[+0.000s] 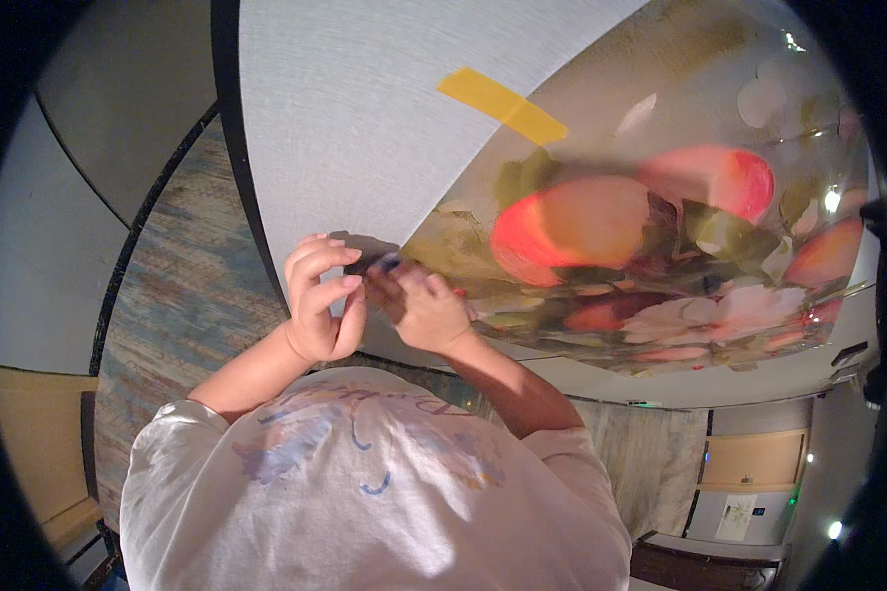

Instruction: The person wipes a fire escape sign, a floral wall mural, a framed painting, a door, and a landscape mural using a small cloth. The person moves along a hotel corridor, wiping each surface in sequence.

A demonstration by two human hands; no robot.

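Observation:
My left hand [321, 299] is raised at the lower left corner of a glossy printed picture [599, 229] of pink and orange blossoms. Its fingers are bent and spread, with nothing visible between them. Close on its right, my right hand [429, 303] lies over the picture's lower left edge, its fingers blurred. Beside those fingertips is a small dark spot too smeared to name. Pale textured wall covering [355, 118] extends left of the picture. A strip of yellow tape [501, 106] bridges the picture's left edge and the wall covering.
A black trim strip [229, 96] borders the wall covering on the left. Worn-look wood-patterned flooring [185, 251] lies beyond it. A tan door or panel [758, 459] and a dark brown piece of furniture [698, 569] appear at lower right.

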